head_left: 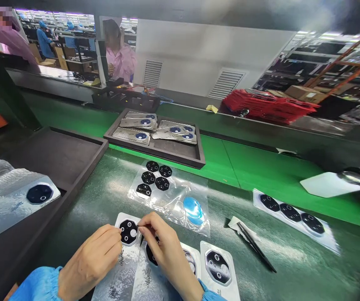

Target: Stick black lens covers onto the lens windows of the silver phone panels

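Observation:
A black octagonal camera-lens cover [129, 232] with round openings lies at the top of the leftmost silvery phone back panel [120, 267]. My left hand [93, 255] pinches at the cover's left edge. From the right, thumb and forefinger of my right hand [164, 242] are closed on its opposite edge. Several panels lie side by side; my right hand and wrist partly hide the middle ones. The rightmost panel [227, 288] carries an octagonal camera area. Beyond my hands, a clear plastic sheet [170, 194] bears several black covers [148, 178] and a blue round film [194, 210].
Black tweezers [257, 246] rest on a white scrap at right, near a strip of black covers [289, 212]. A dark tray [155, 152] at the back holds several panels. Another tray [63, 150] stands left, with a film-covered panel [13, 205]. People in pink work beyond.

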`<control>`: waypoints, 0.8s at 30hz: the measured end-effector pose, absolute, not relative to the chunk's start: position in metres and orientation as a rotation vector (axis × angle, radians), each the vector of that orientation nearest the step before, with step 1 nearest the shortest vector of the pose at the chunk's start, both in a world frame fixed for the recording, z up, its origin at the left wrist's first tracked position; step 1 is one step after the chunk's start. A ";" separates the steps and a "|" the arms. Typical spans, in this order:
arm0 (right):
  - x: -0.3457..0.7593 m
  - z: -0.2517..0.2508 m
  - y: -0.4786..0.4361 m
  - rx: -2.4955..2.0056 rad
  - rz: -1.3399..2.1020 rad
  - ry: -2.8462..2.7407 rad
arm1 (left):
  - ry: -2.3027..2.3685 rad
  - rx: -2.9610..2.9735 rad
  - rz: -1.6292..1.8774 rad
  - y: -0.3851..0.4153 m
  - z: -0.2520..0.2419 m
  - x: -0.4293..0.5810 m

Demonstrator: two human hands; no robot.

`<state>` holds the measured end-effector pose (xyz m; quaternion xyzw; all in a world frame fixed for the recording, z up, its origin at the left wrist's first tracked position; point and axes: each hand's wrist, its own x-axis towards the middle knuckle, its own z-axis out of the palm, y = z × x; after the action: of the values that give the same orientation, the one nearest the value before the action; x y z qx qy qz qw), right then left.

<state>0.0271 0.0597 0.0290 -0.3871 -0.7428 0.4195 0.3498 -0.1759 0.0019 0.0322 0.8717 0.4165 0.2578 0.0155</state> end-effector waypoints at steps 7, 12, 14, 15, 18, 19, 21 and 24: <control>-0.007 0.023 0.063 -0.963 0.494 -2.280 | 1.285 2.751 0.768 0.000 0.030 -0.175; -0.015 0.018 0.062 -0.945 0.224 -2.391 | 1.307 2.774 0.795 0.000 0.029 -0.174; -0.013 0.018 0.063 -0.951 0.221 -2.385 | 1.313 2.771 0.776 0.000 0.027 -0.174; -0.012 0.019 0.062 -0.960 0.235 -2.369 | 1.311 2.771 0.759 -0.001 0.026 -0.175; -0.010 0.021 0.061 -0.986 0.248 -2.342 | 1.300 2.783 0.718 -0.001 0.024 -0.176; -0.010 0.022 0.060 -0.983 0.226 -2.356 | 1.302 2.787 0.713 -0.001 0.024 -0.176; -0.010 0.023 0.059 -0.957 0.170 -2.407 | 1.309 2.793 0.716 -0.002 0.024 -0.176; -0.011 0.024 0.060 -0.909 0.143 -2.401 | 1.322 2.792 0.719 -0.001 0.025 -0.174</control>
<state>-0.0108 0.0603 0.0240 -0.3394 -0.8961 0.0534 0.2810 -0.1744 -0.0013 0.0253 0.8802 0.4166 0.2268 -0.0152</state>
